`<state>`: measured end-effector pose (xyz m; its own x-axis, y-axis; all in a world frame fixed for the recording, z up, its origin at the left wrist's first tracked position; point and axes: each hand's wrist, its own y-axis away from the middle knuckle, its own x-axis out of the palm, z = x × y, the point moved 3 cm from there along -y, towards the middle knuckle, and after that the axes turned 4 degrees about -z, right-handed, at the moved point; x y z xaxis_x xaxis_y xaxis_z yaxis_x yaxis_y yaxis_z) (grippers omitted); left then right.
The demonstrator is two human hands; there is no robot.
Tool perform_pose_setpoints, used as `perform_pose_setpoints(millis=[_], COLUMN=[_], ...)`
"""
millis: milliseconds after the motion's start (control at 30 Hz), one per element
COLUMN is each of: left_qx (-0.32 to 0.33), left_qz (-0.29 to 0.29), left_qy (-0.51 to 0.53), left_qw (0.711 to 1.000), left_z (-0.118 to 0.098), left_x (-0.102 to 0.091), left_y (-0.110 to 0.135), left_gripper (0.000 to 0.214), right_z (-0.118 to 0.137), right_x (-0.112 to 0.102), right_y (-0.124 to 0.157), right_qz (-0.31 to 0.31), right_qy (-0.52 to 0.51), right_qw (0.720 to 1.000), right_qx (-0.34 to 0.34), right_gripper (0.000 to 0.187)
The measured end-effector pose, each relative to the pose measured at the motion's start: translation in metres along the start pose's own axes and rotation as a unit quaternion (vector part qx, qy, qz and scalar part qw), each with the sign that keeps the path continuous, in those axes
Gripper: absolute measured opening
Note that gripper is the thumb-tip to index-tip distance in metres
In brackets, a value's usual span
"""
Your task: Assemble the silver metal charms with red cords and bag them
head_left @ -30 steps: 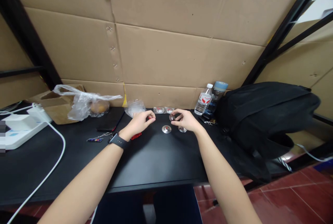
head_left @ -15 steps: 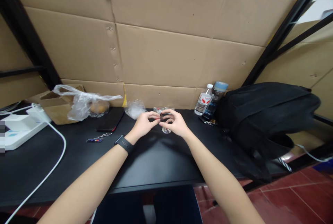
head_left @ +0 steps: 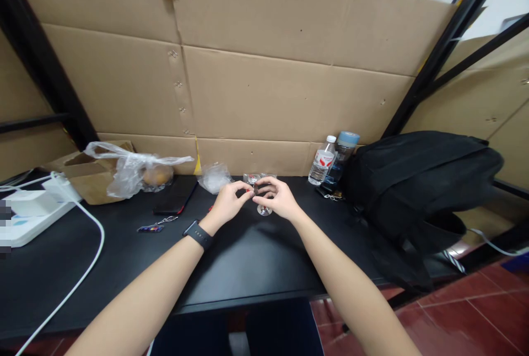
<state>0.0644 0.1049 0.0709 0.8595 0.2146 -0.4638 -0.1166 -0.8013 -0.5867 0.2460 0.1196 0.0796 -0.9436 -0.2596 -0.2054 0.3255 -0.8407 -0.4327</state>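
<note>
My left hand [head_left: 229, 201] and my right hand [head_left: 279, 197] meet above the desk, thumbs and fingers pinched from both sides on a small dark piece [head_left: 255, 189]. A bit of red shows by the left fingertips. The piece is too small and too covered by fingers to name. Just under the right hand is a small clear round disc [head_left: 264, 210]; whether it hangs or rests on the desk I cannot tell. Behind the hands is some clear plastic wrapping [head_left: 252, 178], with a crumpled clear plastic bag [head_left: 215, 177] to its left.
Left on the black desk [head_left: 256, 268] are a keychain [head_left: 150, 228], a dark flat case [head_left: 171, 201], a tied plastic bag [head_left: 128, 168], a cardboard box [head_left: 88, 177] and a white power strip [head_left: 35, 215]. A water bottle [head_left: 321, 163], a blue-lidded bottle [head_left: 344, 155] and a black backpack [head_left: 421, 185] stand right.
My fingers have shifted slightly around the small dark piece, with both hands still together. The view has tilted a little, so the surroundings sit slightly lower.
</note>
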Motion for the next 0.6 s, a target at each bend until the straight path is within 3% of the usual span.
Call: perform_pose_setpoints(millis=[167,367,600], left_qx=[0.032,0.044,0.035], left_qz=[0.011,-0.046,-0.07], left_qy=[-0.038,-0.055,-0.054], left_qw=[0.999,0.997,0.996], left_z=[-0.0057,-0.0072,-0.0064], left_x=[0.0007,-0.0012,0.0007], left_y=[0.0018,0.0015,0.0027], left_gripper=[0.014,0.011,0.009], right_z=[-0.0031,-0.0028,-0.0041], right_x=[-0.0001,0.0012,0.0017], right_y=[-0.0008,0.0002,-0.0002], right_qz=[0.001,0.027,0.017], right_qy=[-0.02,-0.05,-0.065], right_qw=[1.0,0.998,0.998], right_qx=[-0.002,-0.003,0.008], right_gripper=[0.048,0.05,0.046])
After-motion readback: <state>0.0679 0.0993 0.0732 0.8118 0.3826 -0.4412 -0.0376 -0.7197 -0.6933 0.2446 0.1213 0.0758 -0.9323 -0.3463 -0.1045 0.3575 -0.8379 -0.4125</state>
